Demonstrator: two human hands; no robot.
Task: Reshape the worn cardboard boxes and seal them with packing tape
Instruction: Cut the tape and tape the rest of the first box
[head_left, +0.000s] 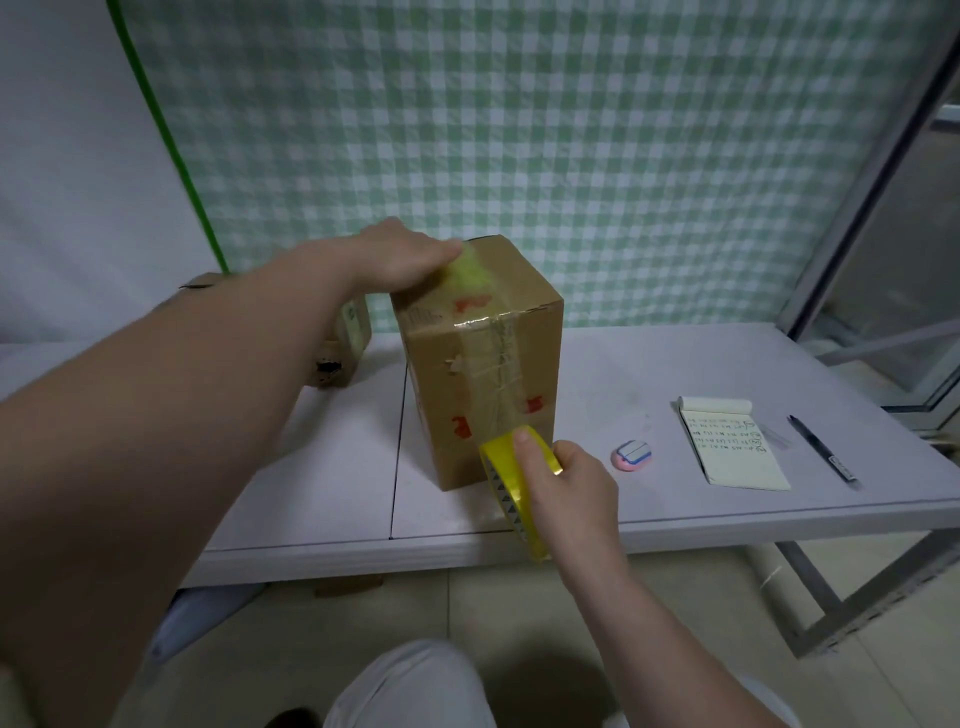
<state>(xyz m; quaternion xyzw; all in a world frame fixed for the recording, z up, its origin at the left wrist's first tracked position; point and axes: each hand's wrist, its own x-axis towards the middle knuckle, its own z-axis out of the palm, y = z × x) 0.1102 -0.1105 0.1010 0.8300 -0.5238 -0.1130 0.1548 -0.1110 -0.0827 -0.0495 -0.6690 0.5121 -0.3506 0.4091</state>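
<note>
Head view: the cardboard box (478, 358) stood on the table (675, 364), at the person's twelve o'clock. The left hand (405, 254) pressed flat-fingered on its top. The right hand (566, 483), at the box's five o'clock, curled round the tape roll (511, 467). The worn walls were probably light and yielding, best steadied from above.

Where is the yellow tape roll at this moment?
In the head view, the tape roll is held by the right hand near the front edge of the table, close to the lower front of the upright cardboard box.
</note>
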